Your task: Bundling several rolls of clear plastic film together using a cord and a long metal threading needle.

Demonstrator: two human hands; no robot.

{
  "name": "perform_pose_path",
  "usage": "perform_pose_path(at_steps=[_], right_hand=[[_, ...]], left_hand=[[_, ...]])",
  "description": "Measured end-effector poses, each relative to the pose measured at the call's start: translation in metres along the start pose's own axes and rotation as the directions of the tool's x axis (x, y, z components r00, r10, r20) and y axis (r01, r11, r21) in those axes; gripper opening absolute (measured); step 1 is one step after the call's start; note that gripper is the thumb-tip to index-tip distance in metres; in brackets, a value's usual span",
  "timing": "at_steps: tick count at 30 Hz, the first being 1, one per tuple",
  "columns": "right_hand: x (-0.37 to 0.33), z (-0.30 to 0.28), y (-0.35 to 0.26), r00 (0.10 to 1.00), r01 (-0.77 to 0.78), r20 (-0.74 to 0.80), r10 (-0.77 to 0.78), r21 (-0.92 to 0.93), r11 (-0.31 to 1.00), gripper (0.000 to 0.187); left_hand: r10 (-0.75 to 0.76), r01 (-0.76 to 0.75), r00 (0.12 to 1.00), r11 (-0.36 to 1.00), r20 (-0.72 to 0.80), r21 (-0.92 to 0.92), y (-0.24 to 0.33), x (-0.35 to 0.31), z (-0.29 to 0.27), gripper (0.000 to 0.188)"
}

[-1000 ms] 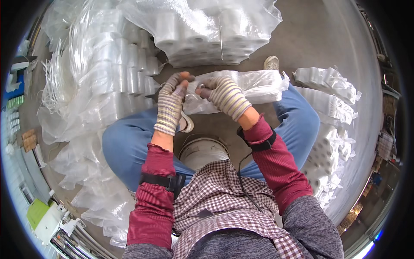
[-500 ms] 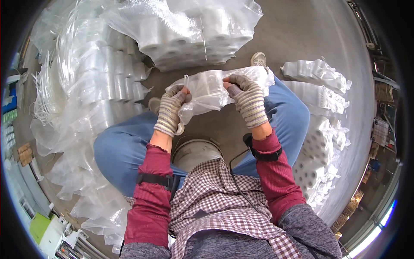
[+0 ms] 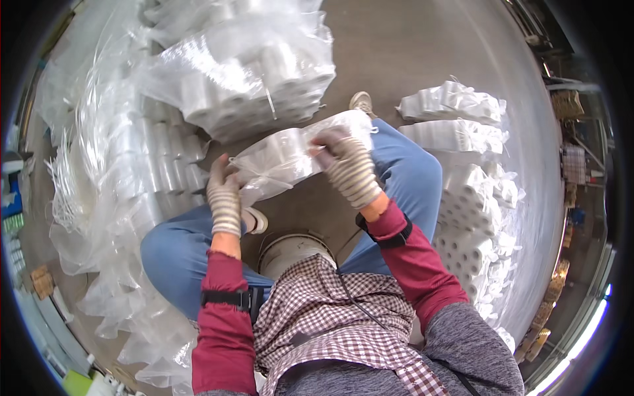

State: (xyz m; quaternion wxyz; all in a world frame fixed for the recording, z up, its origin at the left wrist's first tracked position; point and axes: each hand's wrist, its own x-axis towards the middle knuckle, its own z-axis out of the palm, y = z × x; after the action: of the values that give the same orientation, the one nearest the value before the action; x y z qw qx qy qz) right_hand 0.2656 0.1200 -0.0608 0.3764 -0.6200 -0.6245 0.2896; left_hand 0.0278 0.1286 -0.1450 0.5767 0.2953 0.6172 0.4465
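A long clear plastic bag of white rolls [image 3: 284, 149] lies across the gap between my knees, its gathered, crinkled end toward the left. My left hand [image 3: 224, 193], in a striped fingerless glove, is beside that end with fingers apart and spread upward; the fingertips are close to the plastic. Over the bag's middle is my right hand [image 3: 347, 165], gloved the same way. Its fingers are smeared by motion, so I cannot tell whether they grip the bag.
A large plastic-wrapped stack of white rolls [image 3: 264, 82] stands ahead. More wrapped rolls and loose clear bags [image 3: 119, 198] pile up at my left. Several filled bags [image 3: 456, 102] lie along my right on the grey floor [image 3: 409, 46]. A round whitish bucket [image 3: 290, 254] is between my thighs.
My left hand has loosened from the bag's gathered end and its fingers have spread. The right hand's fingers have moved over the bag. The view has shifted, moving the stacks in the picture.
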Motion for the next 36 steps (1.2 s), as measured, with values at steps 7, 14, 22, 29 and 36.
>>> perform_pose_path(at_steps=[7,14,22,29,36], right_hand=[[0.015,-0.066,0.077,0.953,-0.239,-0.248,0.174,-0.262,0.935,0.051],[0.067,-0.071,0.104,0.603,-0.791,0.364,0.71,0.385,0.475,0.032],[0.055,-0.086,0.106,0.704,-0.704,0.534,0.468,0.611,0.363,0.043],[0.107,-0.132,0.145,0.788,-0.536,-0.036,0.614,0.451,0.714,0.052],[0.175,-0.264,0.168,0.812,-0.162,-0.254,0.525,0.766,0.621,0.028]], left_hand=[[0.67,-0.712,0.62,0.261,0.408,0.652,-0.007,-0.032,0.016,0.042],[-0.017,0.012,0.997,0.998,-0.078,-0.064,0.019,-0.046,0.05,0.042],[0.076,-0.131,0.978,0.949,0.196,0.286,0.047,-0.045,0.076,0.042],[-0.075,0.055,0.992,0.98,0.099,0.192,0.079,-0.071,0.192,0.029],[0.091,-0.127,0.929,0.989,0.358,0.079,0.083,-0.048,0.33,0.025]])
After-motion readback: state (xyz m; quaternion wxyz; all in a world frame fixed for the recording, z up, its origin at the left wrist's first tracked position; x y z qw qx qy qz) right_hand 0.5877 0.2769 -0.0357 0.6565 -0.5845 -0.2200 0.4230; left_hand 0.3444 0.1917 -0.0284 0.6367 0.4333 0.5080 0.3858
